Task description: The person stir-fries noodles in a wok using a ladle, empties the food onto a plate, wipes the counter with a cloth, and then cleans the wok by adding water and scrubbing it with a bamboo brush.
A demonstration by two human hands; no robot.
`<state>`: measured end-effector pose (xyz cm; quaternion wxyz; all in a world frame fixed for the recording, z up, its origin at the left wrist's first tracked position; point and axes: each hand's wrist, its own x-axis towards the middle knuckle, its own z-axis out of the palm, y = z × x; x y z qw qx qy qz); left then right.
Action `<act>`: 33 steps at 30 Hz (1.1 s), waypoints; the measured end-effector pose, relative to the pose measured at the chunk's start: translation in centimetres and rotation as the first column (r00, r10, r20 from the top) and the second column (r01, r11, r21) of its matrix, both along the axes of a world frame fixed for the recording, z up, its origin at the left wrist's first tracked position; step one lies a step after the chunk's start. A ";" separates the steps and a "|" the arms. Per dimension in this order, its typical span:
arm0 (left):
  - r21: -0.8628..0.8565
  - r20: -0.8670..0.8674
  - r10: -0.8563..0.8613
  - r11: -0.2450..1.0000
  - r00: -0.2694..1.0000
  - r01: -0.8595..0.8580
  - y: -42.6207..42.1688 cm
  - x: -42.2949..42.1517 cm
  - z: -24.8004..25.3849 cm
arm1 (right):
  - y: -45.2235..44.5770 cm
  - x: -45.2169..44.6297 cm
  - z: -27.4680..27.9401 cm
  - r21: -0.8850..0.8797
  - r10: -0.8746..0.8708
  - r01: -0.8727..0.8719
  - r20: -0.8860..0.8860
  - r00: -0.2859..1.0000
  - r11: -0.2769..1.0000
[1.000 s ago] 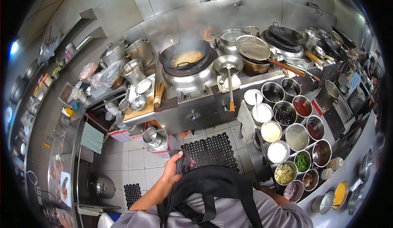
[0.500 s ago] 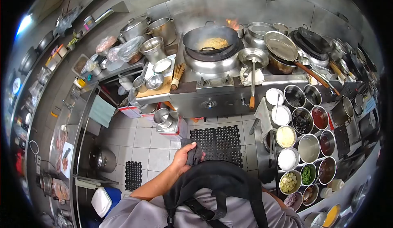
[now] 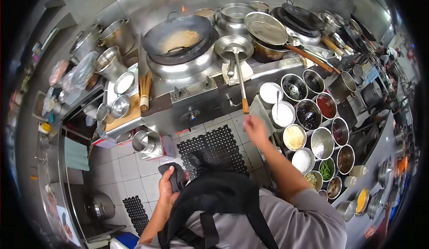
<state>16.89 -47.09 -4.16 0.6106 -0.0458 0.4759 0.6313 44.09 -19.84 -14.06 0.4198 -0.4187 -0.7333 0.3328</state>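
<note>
In the head view, the person's left hand (image 3: 166, 184) is folded around a bunched dark cloth (image 3: 175, 176), thumb laid along it, low in front of the body and above the tiled floor (image 3: 149, 167). The right hand (image 3: 255, 129) reaches forward with its fingers curled in, just beside the lower end of a long wooden-tipped handle (image 3: 241, 86); whether it touches that end, or pinches anything, I cannot tell. The handle runs down from a perforated strainer (image 3: 223, 48) and out past the front edge of the stove (image 3: 172, 103), with a pale folded cloth (image 3: 243, 72) under it. Left of the strainer, a large dark wok (image 3: 154, 31) sits on a burner, with light brown food (image 3: 181, 40) in its bottom and a small flame (image 3: 183, 8) behind. A bamboo brush (image 3: 145, 88) stands near the stove's left end. To the right of the right hand are rows of metal containers, among them one of white powder (image 3: 283, 114) and one of chopped greens (image 3: 326, 170)
</note>
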 end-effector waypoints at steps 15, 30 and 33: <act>0.106 0.011 -0.164 0.981 0.986 0.162 16.0 -17.0 0.3 | 17.9 -4.7 0.2 -0.260 -0.268 0.326 0.233 0.935 0.909; 0.089 -0.152 -0.260 0.957 0.954 0.275 24.6 -21.1 0.8 | 25.7 -7.2 5.2 -0.178 -0.296 0.407 0.445 0.845 0.896; 0.078 -0.089 -0.216 0.972 0.972 0.223 25.9 -21.2 -0.5 | 20.5 -7.3 4.3 -0.022 -0.384 0.473 0.553 0.740 0.881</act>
